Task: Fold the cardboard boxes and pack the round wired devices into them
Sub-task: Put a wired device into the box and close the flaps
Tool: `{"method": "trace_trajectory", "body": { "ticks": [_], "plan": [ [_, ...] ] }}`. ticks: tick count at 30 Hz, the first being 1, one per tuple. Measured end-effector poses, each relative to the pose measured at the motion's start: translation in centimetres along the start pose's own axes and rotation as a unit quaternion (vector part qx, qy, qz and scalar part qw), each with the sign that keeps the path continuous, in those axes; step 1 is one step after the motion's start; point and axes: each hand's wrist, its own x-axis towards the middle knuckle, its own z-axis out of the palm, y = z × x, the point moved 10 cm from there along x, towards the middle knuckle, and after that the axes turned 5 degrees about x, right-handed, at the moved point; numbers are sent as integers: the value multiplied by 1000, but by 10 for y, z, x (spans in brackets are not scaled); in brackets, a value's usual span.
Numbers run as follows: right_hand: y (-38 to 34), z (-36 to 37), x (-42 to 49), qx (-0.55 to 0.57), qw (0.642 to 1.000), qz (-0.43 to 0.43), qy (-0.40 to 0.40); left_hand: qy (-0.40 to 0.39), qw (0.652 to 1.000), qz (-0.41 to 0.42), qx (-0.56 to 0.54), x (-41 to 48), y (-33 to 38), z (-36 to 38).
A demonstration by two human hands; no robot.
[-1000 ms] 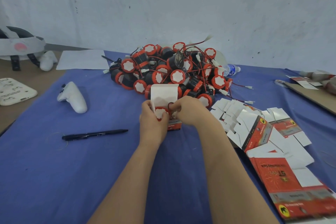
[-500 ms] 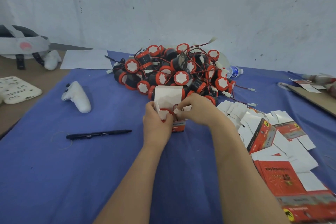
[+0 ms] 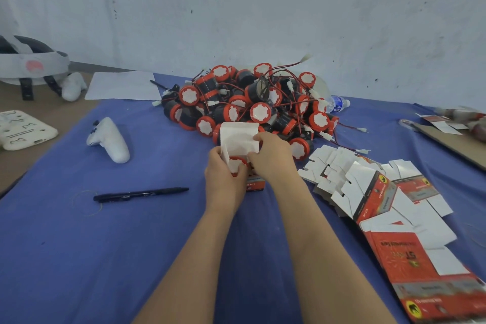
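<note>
While the left hand (image 3: 223, 177) grips one box (image 3: 253, 184) holding one device (image 3: 236, 163), the right hand (image 3: 272, 158) seemingly pinches its flap (image 3: 238, 139).

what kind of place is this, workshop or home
Probably a makeshift packing bench: a heap of round red-and-black wired devices on a blue cloth-covered table, beside flat red-and-white cardboard boxes.

Device pile (image 3: 249, 105) blocking far side, flat boxes (image 3: 368, 192) crowding right, pen (image 3: 140, 194) and controller (image 3: 110, 139) left, bare cloth (image 3: 79, 258) nearer
</note>
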Motion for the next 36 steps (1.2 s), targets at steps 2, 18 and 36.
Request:
{"method": "trace_trajectory", "body": {
  "ticks": [2, 18, 36],
  "plan": [
    [-3, 2, 1, -66, 998, 0, -13, 1, 1000, -1, 0, 0, 0, 0],
    [21, -19, -9, 76, 994, -15, 77, 4, 1000, 4, 23, -3, 3, -2],
    [8, -10, -16, -37, 999, -25, -30, 6, 1000, 8, 15, -3, 4, -3]
  ]
}}
